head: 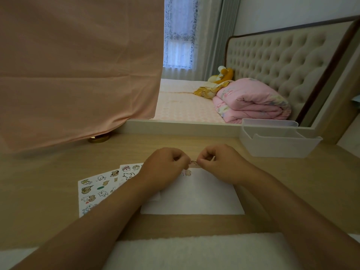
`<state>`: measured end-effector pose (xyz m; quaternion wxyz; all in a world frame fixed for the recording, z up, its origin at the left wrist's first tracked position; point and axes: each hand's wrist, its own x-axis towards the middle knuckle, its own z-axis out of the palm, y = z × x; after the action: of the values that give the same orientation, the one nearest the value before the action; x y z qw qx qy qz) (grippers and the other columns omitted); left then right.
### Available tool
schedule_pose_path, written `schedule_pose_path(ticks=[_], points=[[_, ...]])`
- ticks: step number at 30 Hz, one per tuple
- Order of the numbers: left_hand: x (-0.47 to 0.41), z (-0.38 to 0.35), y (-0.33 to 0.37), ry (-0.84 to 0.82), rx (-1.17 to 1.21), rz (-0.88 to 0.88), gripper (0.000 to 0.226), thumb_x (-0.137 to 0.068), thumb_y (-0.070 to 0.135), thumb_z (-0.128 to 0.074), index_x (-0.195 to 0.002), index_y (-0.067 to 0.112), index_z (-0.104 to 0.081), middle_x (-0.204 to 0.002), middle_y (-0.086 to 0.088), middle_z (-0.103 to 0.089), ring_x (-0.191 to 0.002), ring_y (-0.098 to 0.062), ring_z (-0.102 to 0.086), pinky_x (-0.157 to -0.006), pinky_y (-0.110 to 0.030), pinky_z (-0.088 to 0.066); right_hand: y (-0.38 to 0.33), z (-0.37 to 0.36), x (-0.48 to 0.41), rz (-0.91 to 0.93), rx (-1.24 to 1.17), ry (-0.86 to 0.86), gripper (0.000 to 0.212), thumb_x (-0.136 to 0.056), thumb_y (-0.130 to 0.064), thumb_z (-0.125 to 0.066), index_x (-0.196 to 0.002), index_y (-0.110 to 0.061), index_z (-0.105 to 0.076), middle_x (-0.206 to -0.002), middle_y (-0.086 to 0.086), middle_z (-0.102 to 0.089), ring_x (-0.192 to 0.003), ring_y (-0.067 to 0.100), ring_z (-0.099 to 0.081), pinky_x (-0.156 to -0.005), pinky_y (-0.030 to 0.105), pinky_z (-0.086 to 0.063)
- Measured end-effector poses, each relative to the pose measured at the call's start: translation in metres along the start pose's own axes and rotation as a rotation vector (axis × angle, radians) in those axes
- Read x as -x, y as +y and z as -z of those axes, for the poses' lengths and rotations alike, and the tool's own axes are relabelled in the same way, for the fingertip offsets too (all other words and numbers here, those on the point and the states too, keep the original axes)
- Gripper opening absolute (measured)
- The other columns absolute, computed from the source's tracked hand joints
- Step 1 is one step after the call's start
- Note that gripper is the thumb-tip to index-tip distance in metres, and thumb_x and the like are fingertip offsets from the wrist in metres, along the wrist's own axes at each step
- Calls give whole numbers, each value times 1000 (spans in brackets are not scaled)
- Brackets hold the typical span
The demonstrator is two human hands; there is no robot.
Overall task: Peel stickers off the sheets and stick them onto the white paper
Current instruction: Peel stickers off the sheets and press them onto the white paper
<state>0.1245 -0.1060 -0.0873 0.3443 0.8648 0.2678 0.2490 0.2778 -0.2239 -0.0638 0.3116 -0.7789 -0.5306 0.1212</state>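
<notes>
Forearms (pixel 109 221) converge; left hand (pixel 165 166), right hand (pixel 220 162) curled, pinching sticker (pixel 194 162) over white paper (pixel 194 197).

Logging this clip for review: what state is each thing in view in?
left hand, pinching the small sticker.
right hand, pinching the same sticker.
small sticker, held over the far edge of the white paper.
white paper, lying flat, one stuck sticker near its far edge.
sticker sheets, lying flat, left of the paper, partly hidden by the left forearm.
</notes>
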Motion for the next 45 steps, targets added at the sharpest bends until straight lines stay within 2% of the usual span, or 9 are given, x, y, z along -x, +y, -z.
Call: schedule_pose_path(ticks=[3,7,10,13,19,25,34,41,45], points=[[-3,2,2,52,271,158,26,-91,19,-56,-77,23,-77,-75,10,-75,-66,-10,-65,-71,-30,-55,0,2,0,-43,7,-31,17,-93,-25,-67,-76,-23,-72,-76,-11,-68,-56,-3,-55,-58,19,-44],[-2,5,-5,29,70,64,14,-88,21,-66,-83,32,-74,-76,17,-71,-67,5,-61,-65,-15,-45,-1,7,2,-165,-143,-115,21,-93,-18,-68,-85,0,-74,-65,-11,-66,-51,10,-50,-48,22,-42],[2,4,-7,-85,-168,-36,6,-83,32,-73,-88,33,-74,-84,21,-66,-75,4,-57,-66,-12,-40,-1,9,3,-198,-173,-131,25,-87,-24,-76,-67,-10,-72,-76,-7,-75,-51,3,-54,-47,16,-42],[2,2,-9,-109,-293,-131,18,-78,39,-77,-96,36,-72,-89,21,-59,-82,1,-48,-69,-11,-33,-2,7,1,-189,-114,-128,27,-85,-26,-79,-62,-15,-71,-77,-3,-75,-49,-5,-54,-49,12,-41],[2,0,-14,-95,-242,-152,32,-78,40,-80,-107,34,-68,-92,21,-61,-89,0,-47,-72,-14,-35,-6,8,-5,-198,-74,-199,16,-87,-23,-77,-75,-13,-78,-81,1,-77,-73,7,-63,-69,21,-52],[4,-2,-16,-84,-217,-144,35,-79,41,-79,-111,35,-66,-95,21,-62,-93,-2,-46,-79,-21,-40,-10,11,-22,-317,-2,-307,29,-85,-34,-77,-68,-12,-68,-57,3,-56,-48,18,-42,-44,24,-37],[4,-2,-18,-86,-228,-170,37,-82,42,-76,-116,34,-65,-97,20,-60,-95,-1,-43,-77,-16,-34,-19,10,-38,-380,110,-418,27,-90,-29,-73,-74,-9,-63,-53,-1,-54,-45,15,-45,-49,24,-42],[6,-2,-19,-106,-295,-243,34,-86,44,-69,-119,37,-64,-103,19,-56,-103,-5,-43,-91,-27,-43,-26,6,-41,-390,202,-438,26,-89,-26,-72,-72,-8,-64,-52,-1,-57,-44,16,-51,-50,25,-49],[8,-1,-17,-129,-337,-283,33,-89,43,-64,-122,39,-63,-109,17,-55,-106,-9,-44,-93,-34,-45,-31,8,-40,-390,286,-413,30,-87,-34,-73,-65,-16,-63,-46,-8,-59,-48,14,-56,-55,24,-44]])
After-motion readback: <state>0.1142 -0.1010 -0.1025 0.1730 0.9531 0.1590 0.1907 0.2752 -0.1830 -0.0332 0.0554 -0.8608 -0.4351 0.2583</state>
